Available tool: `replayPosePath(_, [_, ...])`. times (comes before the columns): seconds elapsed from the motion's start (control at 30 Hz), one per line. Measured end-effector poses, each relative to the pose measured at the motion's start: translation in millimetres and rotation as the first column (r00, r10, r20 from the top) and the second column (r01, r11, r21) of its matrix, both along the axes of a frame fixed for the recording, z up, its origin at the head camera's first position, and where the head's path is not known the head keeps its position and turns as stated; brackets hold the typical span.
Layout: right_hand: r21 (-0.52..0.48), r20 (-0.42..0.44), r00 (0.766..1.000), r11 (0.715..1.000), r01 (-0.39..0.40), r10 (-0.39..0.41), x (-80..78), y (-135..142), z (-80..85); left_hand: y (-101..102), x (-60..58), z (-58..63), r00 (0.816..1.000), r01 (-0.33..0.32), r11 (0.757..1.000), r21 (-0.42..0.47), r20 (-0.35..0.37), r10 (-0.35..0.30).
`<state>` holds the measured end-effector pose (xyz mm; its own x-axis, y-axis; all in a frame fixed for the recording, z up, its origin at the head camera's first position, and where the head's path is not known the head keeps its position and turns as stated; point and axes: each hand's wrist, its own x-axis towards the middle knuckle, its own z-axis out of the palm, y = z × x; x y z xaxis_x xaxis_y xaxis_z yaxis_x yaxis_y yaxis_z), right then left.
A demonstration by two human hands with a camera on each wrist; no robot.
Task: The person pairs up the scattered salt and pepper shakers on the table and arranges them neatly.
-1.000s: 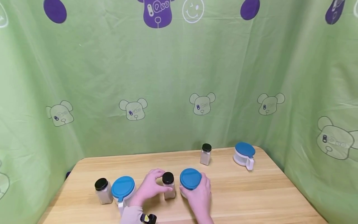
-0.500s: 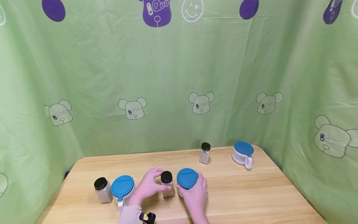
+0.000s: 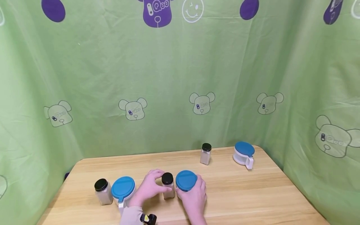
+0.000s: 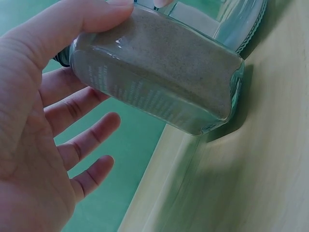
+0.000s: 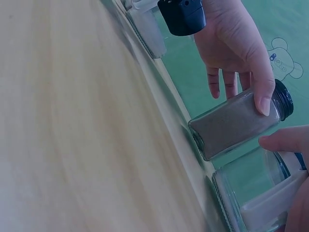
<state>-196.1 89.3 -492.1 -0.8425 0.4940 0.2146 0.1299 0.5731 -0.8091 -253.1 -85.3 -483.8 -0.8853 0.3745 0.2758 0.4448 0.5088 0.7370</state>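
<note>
My left hand holds a square glass spice jar with a black lid, full of grey-brown powder. Thumb and fingers sit on opposite sides of it, and it stands upright on the table. To its right, my right hand grips a round glass seasoning pot with a blue lid. The right wrist view shows this pot's white handle beside the right hand. Spice jar and pot stand side by side, very close; whether they touch I cannot tell.
On the wooden table, another black-lidded jar and blue-lidded pot stand together at left, beside my left forearm. Farther back are a third jar and, at the right corner, a third pot. A green curtain hangs behind.
My right hand has shifted left with the blue-lidded pot, narrowing its gap to the spice jar. The left hand and its jar have stayed put.
</note>
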Motion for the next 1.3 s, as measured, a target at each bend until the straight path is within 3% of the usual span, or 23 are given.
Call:
replayPosePath(0.63, [0.019,-0.006,1.000,1.000,0.010,-0.010,1.4,-1.4,-0.7,-2.6,-0.1,-0.8,1.000,-0.006,1.000,-0.030,0.025,0.006])
replayPosePath(1.3, [-0.002,0.007,0.999,0.999,0.045,-0.044,0.4,-5.8,-7.5,-2.3,1.4,-2.0,0.998,-0.008,1.000,-0.003,0.067,0.008])
